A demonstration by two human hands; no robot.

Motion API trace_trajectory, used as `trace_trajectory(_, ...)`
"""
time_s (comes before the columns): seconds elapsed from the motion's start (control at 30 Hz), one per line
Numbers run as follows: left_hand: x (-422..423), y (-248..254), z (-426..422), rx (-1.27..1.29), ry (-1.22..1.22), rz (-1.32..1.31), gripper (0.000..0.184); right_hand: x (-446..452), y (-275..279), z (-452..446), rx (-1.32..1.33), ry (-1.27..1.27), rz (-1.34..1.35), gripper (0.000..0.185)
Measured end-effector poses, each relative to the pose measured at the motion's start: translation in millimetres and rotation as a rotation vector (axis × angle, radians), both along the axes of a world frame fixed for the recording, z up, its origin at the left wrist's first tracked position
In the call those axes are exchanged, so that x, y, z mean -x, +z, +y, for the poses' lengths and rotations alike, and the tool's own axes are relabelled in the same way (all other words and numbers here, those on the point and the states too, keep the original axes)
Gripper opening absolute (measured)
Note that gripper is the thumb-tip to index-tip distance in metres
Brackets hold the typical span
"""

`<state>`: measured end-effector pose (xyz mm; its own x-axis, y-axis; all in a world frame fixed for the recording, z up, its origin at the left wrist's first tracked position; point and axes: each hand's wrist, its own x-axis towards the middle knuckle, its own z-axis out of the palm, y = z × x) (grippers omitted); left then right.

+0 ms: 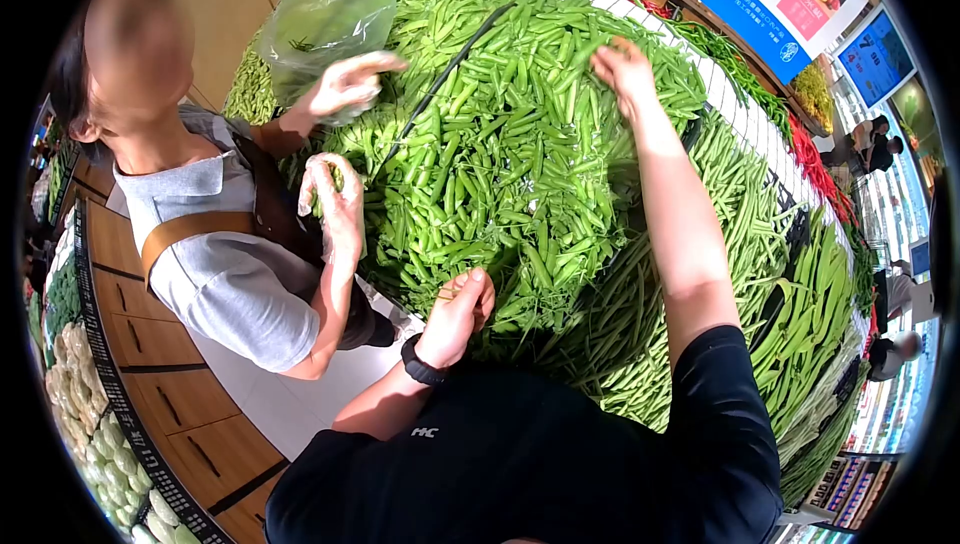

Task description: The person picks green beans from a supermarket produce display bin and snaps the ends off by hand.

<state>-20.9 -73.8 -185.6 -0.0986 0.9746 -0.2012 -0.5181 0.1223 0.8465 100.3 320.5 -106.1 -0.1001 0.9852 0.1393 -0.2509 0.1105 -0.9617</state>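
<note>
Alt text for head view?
The wearer's right hand reaches across a heap of green pea pods; the left hand, with a black wristband, is at the near edge. At left, another person's clear-gloved hands are by the heap, near a plastic bag; green beans lie at right.

Wooden drawers (203,402), red chilies (807,154), price sign (876,57)

Pea pods (500,144) at twelve o'clock are green; chillies (812,166) toward three, red; sign (740,14) near two, blue and white; drawers (180,396) at eight, brown wood-grain; T-shirt (540,464) at six, dark.
</note>
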Motion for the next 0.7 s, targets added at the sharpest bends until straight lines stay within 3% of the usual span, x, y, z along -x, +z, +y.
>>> trace_trajectory(0.07,-1,-1,1,-0.014,0.000,0.000,0.041,7,-5,24,-0.237,-0.150,-0.315,0.042)
trace_trajectory(0.1,-2,-2,3,-0.034,0.000,-0.001,0.040,9,8,5,-0.273,-0.050,-0.617,0.037)
trace_trajectory(0.13,-2,0,3,-0.035,0.001,-0.001,0.040,14,21,-25,-0.308,0.054,-0.920,0.033)
trace_trajectory(0.23,-2,1,5,-0.034,0.016,-0.009,0.040,21,-6,-65,-0.603,0.711,-1.350,0.025)
trace_trajectory(0.27,-1,-2,5,-0.034,0.003,0.000,0.040,18,-25,-75,-0.900,0.746,-1.457,0.025)
trace_trajectory(0.33,0,-5,4,-0.028,-0.016,0.012,0.040,18,-42,-89,-0.814,0.705,-1.545,0.026)
trace_trajectory(0.4,2,-5,4,-0.021,-0.023,0.025,0.039,20,-43,-89,-0.812,0.597,-1.851,0.027)
trace_trajectory(0.47,2,-6,4,-0.027,-0.014,0.012,0.039,3,-52,-81,-0.950,0.549,-1.796,0.020)
trace_trajectory(0.53,2,-4,3,-0.035,-0.005,-0.001,0.039,-11,-38,-94,-0.904,0.562,-1.507,0.017)
trace_trajectory(0.7,5,4,6,0.024,0.067,-0.018,0.036,-44,-39,-114,-1.132,0.416,-1.008,0.020)
